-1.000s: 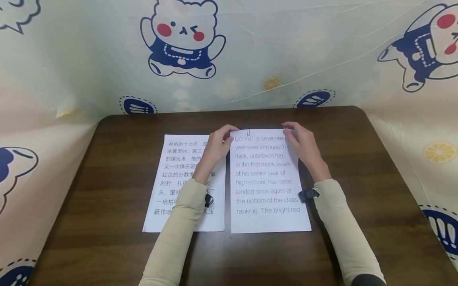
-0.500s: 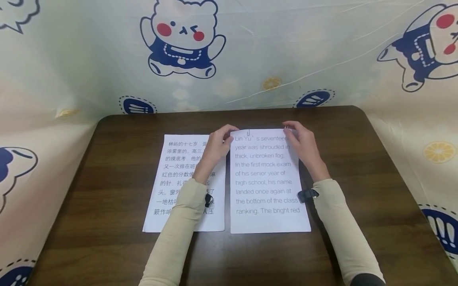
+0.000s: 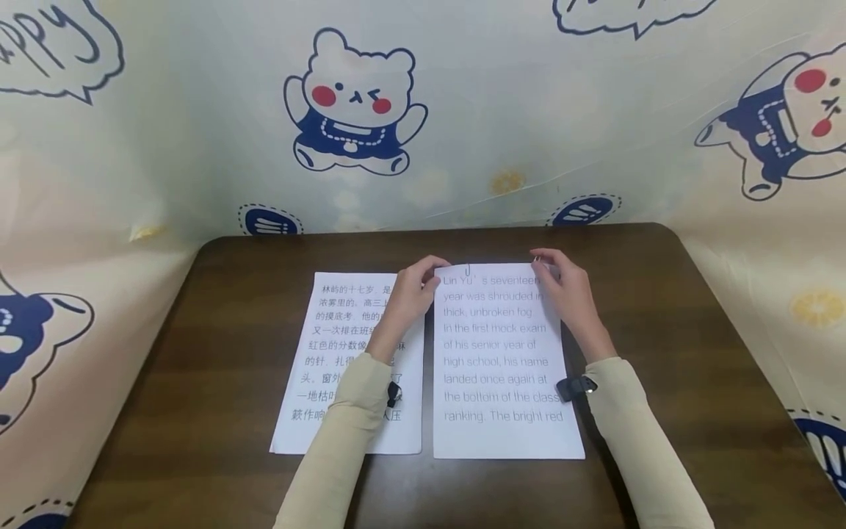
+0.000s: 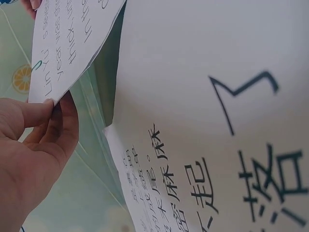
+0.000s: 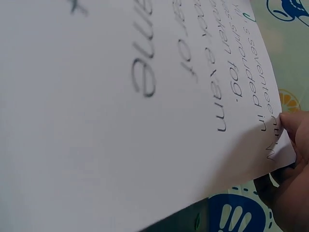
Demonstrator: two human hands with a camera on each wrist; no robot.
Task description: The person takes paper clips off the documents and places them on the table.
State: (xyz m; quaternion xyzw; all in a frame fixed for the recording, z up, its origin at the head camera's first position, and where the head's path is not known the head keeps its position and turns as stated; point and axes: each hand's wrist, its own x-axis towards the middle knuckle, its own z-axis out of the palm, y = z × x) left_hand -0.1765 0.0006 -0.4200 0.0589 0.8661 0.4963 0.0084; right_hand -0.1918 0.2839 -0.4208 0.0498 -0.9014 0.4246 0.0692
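Note:
A white sheet printed in English (image 3: 502, 439) lies toward the right, its top held at both corners. My left hand (image 3: 410, 294) pinches the upper left corner; the left wrist view shows its thumb (image 4: 36, 113) in front and fingers behind the paper. My right hand (image 3: 573, 297) pinches the upper right corner, thumb on the printed face in the right wrist view. A green paper clip (image 5: 248, 18) sits on the top edge between the hands. At my right fingertips a small thin shape (image 3: 537, 258) shows, too small to make out.
A sheet printed in Chinese (image 3: 350, 312) lies to the left, partly under my left forearm. Both rest on a dark wooden table (image 3: 198, 382). A patterned cloth (image 3: 476, 125) with cartoon bears hangs behind and at the sides.
The head view has tilted up, so the table, sheets and hands appear lower. Both hands keep their hold on the English sheet's top corners.

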